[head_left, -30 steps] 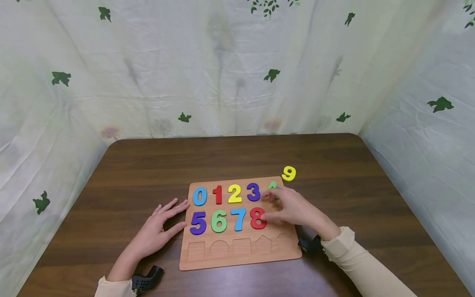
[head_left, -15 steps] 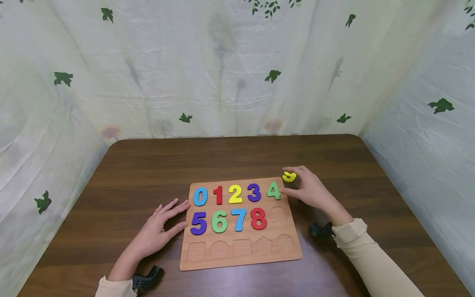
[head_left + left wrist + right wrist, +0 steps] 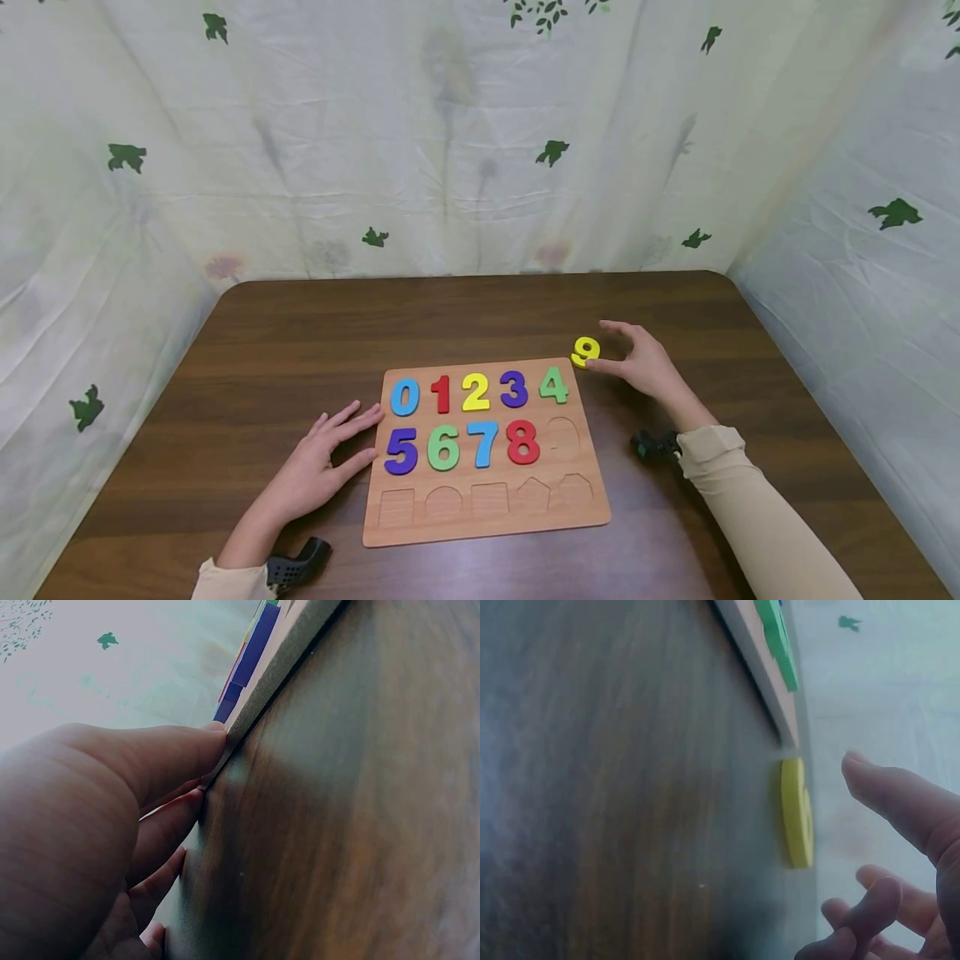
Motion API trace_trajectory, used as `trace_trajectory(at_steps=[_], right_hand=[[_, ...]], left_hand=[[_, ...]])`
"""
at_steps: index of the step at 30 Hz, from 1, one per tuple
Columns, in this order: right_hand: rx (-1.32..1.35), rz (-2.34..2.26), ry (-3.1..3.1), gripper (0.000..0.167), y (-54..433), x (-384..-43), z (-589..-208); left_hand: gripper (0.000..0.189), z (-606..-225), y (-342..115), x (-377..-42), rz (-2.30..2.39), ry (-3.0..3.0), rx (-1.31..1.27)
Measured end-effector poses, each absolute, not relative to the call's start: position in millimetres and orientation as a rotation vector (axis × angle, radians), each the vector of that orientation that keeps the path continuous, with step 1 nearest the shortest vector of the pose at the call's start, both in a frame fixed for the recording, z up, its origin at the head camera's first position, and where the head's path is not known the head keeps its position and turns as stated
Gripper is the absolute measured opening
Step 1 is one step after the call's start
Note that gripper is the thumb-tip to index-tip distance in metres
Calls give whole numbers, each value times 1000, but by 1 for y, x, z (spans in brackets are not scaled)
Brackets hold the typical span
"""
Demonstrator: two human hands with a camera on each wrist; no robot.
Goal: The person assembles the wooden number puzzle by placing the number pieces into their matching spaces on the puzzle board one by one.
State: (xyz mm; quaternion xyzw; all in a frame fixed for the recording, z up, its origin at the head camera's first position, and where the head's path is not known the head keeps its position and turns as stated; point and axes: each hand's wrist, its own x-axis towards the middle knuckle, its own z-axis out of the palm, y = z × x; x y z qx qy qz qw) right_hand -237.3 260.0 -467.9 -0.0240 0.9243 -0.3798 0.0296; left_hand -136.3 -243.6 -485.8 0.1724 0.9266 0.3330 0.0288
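Observation:
A yellow number 9 (image 3: 585,352) lies on the table just off the far right corner of a wooden number board (image 3: 480,533). My right hand (image 3: 641,362) hovers to its right, thumb and fingers spread apart. In the right wrist view the 9 (image 3: 796,814) is seen edge-on, with nothing between the right thumb (image 3: 885,791) and fingers. My left hand (image 3: 311,471) touches the board's left edge with fairly straight fingers; the left wrist view shows the thumb (image 3: 180,750) against that edge. Coloured numbers 0 to 8 sit in two rows, among them the green 4 (image 3: 553,385) and red 8 (image 3: 522,442).
An unfilled outline (image 3: 562,435) shows right of the red 8. Along the board's near side runs a row of shape outlines (image 3: 490,498). The brown wooden table (image 3: 337,325) reaches back to a pale curtain (image 3: 480,150) with leaf prints.
My right hand has moved from over the board's right side, away and to the right, to beside the yellow 9, uncovering the green 4. The left hand has stayed put.

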Motion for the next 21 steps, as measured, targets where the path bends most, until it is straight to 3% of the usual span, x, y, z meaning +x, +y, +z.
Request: trace_trajectory(at_steps=[21], right_hand=[[-65,-1115,2843,78,256,-249,-474]], left_hand=[[56,-485,-244,-136,1022,2857,521]])
